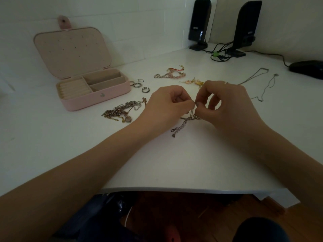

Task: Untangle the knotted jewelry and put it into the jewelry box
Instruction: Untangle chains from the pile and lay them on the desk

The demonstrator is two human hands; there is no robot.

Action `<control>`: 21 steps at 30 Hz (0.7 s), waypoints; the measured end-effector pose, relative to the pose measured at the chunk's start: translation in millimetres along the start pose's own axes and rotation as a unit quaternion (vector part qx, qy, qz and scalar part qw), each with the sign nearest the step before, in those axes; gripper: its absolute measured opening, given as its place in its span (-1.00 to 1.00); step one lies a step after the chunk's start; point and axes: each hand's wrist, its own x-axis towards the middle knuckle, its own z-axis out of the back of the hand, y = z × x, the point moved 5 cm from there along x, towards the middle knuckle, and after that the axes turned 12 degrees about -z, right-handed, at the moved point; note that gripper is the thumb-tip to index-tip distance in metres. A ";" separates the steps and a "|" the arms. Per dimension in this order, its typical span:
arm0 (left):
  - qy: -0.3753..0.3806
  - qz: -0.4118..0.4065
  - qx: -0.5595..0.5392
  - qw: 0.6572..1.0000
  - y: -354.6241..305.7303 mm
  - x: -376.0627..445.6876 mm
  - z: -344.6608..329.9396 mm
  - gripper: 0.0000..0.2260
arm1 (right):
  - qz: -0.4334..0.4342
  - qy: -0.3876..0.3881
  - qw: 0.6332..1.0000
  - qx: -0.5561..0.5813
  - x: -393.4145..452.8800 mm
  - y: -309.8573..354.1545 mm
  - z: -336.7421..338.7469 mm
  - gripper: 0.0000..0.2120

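Jewelry box open, compartments bare, both hands pinching knotted chain above table

A pale pink jewelry box with a cream lining sits on a white table. A tangle of silver and bronze-toned chains lies near it. Dark silver rings, a pink beaded bracelet with a red cord, and gold-and-pink earrings lie farther back. Two glossy black speakers stand behind, with a bright green cable tie.
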 end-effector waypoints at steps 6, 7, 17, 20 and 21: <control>-0.003 0.028 -0.006 1.000 1.1 -0.3 0.9 -0.92 | -0.012 -0.029 0.999 0.010 3.1 -3.6 6.0 -0.92; -0.005 0.031 -0.007 0.999 1.2 -0.1 1.1 -0.92 | -0.012 -0.029 0.999 0.015 3.4 -3.9 7.1 -0.91; -0.021 0.006 -0.007 1.000 0.6 -0.2 3.1 -0.88 | -0.034 0.016 0.998 0.054 4.5 -6.0 1.6 -0.93; -0.017 -0.013 0.002 1.000 -1.1 -0.2 3.0 -0.87 | -0.038 0.018 0.998 0.054 5.0 -6.2 1.0 -0.96; -0.015 -0.018 0.005 1.000 -1.1 -0.2 3.0 -0.87 | -0.041 0.021 0.997 0.057 5.1 -6.5 0.5 -0.96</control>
